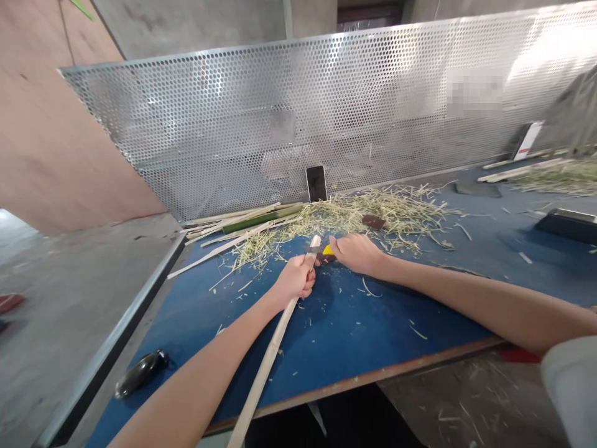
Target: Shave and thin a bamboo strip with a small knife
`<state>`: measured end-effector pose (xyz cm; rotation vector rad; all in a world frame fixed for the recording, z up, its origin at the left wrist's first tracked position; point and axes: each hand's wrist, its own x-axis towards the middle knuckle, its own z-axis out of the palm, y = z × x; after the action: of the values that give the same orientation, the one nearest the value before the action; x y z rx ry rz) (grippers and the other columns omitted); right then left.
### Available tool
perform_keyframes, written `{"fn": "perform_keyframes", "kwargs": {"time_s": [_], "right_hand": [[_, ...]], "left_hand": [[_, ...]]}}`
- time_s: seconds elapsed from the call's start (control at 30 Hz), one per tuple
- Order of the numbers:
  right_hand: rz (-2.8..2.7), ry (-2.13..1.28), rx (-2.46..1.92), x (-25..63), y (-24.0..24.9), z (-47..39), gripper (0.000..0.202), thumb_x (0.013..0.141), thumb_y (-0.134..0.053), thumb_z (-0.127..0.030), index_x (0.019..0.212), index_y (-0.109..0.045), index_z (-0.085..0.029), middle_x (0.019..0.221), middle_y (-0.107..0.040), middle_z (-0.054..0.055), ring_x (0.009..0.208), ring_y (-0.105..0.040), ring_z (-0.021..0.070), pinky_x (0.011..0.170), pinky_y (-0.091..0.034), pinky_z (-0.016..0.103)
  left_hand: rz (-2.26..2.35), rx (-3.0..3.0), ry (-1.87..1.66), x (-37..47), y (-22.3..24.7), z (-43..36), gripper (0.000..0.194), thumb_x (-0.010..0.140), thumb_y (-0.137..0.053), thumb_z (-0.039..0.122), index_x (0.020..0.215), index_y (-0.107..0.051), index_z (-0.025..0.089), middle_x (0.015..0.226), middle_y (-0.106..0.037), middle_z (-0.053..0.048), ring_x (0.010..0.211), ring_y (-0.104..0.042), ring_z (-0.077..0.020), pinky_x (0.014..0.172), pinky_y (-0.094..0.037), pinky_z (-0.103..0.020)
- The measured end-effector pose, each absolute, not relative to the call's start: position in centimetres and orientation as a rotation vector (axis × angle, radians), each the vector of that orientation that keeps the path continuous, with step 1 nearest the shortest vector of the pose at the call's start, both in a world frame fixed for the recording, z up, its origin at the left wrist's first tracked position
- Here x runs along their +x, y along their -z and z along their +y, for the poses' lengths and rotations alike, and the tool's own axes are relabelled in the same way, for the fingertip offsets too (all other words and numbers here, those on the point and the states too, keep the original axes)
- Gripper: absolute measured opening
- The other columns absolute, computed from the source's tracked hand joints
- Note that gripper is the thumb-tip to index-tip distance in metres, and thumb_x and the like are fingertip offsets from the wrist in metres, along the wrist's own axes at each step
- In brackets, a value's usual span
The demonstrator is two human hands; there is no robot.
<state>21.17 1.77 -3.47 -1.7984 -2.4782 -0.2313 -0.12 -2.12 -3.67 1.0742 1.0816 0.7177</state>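
My left hand (297, 278) is wrapped round a long pale bamboo strip (267, 367), close to its upper end. The strip slants down past the table's front edge. My right hand (357, 252) grips a knife (327, 250) with a yellow handle. Its dark blade lies across the strip just above my left fingers. Behind both hands is a heap of thin, pale green shavings (373, 211). Part of the knife's handle is hidden inside my right fist.
A phone (316, 183) leans against the perforated metal panel (261, 118). Bamboo strips (219, 249) and a green bamboo piece (261, 219) lie at the back left. A dark oval object (140, 374) sits front left on the blue table (345, 342). A black object (569, 225) is at right.
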Motion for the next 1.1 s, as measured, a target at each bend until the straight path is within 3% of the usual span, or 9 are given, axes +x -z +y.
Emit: {"fn": "perform_keyframes", "kwargs": {"time_s": [0.17, 0.3, 0.4, 0.47, 0.57, 0.7, 0.97, 1.1], "right_hand": [[-2.473, 0.226, -1.835, 21.1, 2.9, 1.9, 0.063, 0.121, -0.027, -0.036, 0.113, -0.086, -0.015, 0.099, -0.085, 0.021, 0.090, -0.081, 0.0308, 0.076, -0.049, 0.037], [-2.429, 0.251, -1.820, 21.7, 3.1, 2.9, 0.067, 0.120, -0.025, -0.035, 0.106, -0.087, -0.013, 0.096, -0.084, 0.023, 0.089, -0.080, 0.0309, 0.078, -0.051, 0.038], [-2.415, 0.255, -1.852, 24.3, 3.3, 5.1, 0.053, 0.116, -0.034, -0.030, 0.124, -0.083, -0.012, 0.098, -0.084, 0.023, 0.094, -0.080, 0.0329, 0.081, -0.055, 0.039], [-2.370, 0.218, -2.011, 27.1, 3.2, 7.0, 0.044, 0.111, -0.044, -0.026, 0.136, -0.078, -0.009, 0.106, -0.083, 0.026, 0.094, -0.080, 0.0360, 0.081, -0.057, 0.043], [-2.080, 0.104, -2.180, 30.8, 2.6, 9.2, 0.058, 0.117, -0.028, -0.033, 0.123, -0.080, -0.009, 0.111, -0.082, 0.028, 0.100, -0.079, 0.0375, 0.087, -0.057, 0.045], [-1.923, 0.105, -2.061, 30.9, 1.7, 9.4, 0.078, 0.119, -0.015, -0.045, 0.097, -0.082, -0.011, 0.098, -0.081, 0.026, 0.093, -0.078, 0.0359, 0.088, -0.055, 0.043], [-1.995, 0.104, -1.956, 27.9, 2.4, 7.8, 0.078, 0.119, -0.017, -0.049, 0.089, -0.080, -0.014, 0.084, -0.078, 0.022, 0.081, -0.074, 0.0329, 0.081, -0.052, 0.041], [-2.039, 0.073, -1.939, 28.2, 2.8, 7.7, 0.072, 0.119, -0.021, -0.047, 0.089, -0.078, -0.016, 0.077, -0.074, 0.020, 0.077, -0.072, 0.0325, 0.077, -0.047, 0.041]], "left_hand": [[1.090, 1.076, -0.705, 0.3, 3.0, -2.9, 0.027, 0.117, -0.052, 0.045, 0.100, -0.050, 0.024, 0.065, -0.041, 0.011, 0.039, -0.024, -0.0041, 0.040, -0.021, -0.016], [1.078, 1.074, -0.677, 0.3, 2.4, -3.2, 0.026, 0.120, -0.045, 0.041, 0.100, -0.048, 0.024, 0.066, -0.039, 0.011, 0.041, -0.021, -0.0039, 0.041, -0.020, -0.015], [1.058, 1.155, -0.617, 0.2, 1.7, -4.6, 0.033, 0.117, -0.052, 0.051, 0.097, -0.047, 0.025, 0.064, -0.036, 0.012, 0.041, -0.022, -0.0044, 0.040, -0.019, -0.016], [0.903, 1.281, -0.424, 0.4, 1.1, -6.1, 0.036, 0.113, -0.058, 0.058, 0.101, -0.051, 0.025, 0.065, -0.041, 0.011, 0.043, -0.030, -0.0060, 0.040, -0.027, -0.017], [0.782, 1.379, -0.408, 0.7, 0.0, -7.9, 0.036, 0.114, -0.056, 0.059, 0.103, -0.054, 0.024, 0.068, -0.043, 0.010, 0.045, -0.032, -0.0062, 0.041, -0.034, -0.019], [0.894, 1.294, -0.514, 0.8, -0.3, -7.5, 0.030, 0.118, -0.046, 0.050, 0.101, -0.052, 0.025, 0.068, -0.040, 0.010, 0.043, -0.026, -0.0055, 0.039, -0.025, -0.019], [0.798, 1.057, -0.679, -0.1, 2.3, -4.5, 0.025, 0.113, -0.058, 0.043, 0.102, -0.059, 0.021, 0.060, -0.041, 0.010, 0.040, -0.023, -0.0063, 0.038, -0.027, -0.019], [0.756, 0.866, -0.971, -1.1, 2.3, -2.6, 0.020, 0.111, -0.062, 0.035, 0.098, -0.060, 0.020, 0.062, -0.045, 0.008, 0.043, -0.027, -0.0062, 0.041, -0.030, -0.017]]}}
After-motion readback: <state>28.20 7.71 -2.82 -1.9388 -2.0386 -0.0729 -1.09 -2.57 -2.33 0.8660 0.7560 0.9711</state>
